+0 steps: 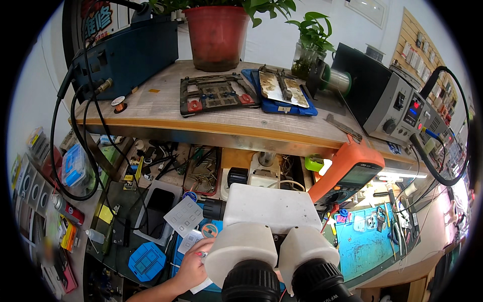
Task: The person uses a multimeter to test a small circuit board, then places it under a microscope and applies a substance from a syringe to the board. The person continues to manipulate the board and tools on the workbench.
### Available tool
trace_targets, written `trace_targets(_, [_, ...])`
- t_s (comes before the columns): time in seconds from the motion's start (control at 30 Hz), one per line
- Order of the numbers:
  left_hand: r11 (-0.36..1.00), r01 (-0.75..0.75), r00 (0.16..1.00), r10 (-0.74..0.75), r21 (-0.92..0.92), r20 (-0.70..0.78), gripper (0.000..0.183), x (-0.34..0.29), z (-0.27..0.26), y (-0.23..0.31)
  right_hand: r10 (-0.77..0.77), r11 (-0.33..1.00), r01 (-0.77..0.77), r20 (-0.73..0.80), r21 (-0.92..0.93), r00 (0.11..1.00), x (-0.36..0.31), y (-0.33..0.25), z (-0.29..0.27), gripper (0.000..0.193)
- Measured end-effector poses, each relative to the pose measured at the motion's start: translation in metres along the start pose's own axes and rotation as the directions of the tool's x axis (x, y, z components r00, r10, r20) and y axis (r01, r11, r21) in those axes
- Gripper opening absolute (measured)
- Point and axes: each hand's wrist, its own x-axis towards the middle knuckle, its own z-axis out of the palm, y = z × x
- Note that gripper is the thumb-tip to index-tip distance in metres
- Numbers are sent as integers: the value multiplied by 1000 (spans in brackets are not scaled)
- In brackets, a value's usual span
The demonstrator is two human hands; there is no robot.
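A white stereo microscope (271, 209) with black eyepieces (251, 282) stands in front of me and covers most of the work spot. At its left side my left hand (193, 267) is curled closed, its fingertips partly hidden by the microscope. A small red and whitish bit shows at the fingers; I cannot make out what is gripped. Just beyond the hand lie a pale sheet with square cutouts (184, 216) and a smaller pale sheet (190, 240). Between the eyepieces a small skin-toned patch (279, 276) may be my right hand; its fingers are hidden.
An orange multimeter (347, 171) leans right of the microscope. Left are a dark phone (161, 204) and a blue fixture (147, 261). A shelf (151, 113) above holds board clamps (219, 93), a potted plant (216, 38) and a hot-air station (402, 110); cables hang at both sides.
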Motion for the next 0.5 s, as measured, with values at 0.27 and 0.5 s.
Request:
trace_targets(0.27, [999,-22,1000,22,25,-8,36,1,0,-1,176,927,-167,5,337,984,-2,17,2,18])
trace_targets(0.5, [1000,-10,1000,10,10,-12,35,0,0,0,513,239,-352,191,905,837,-1,14,9,26])
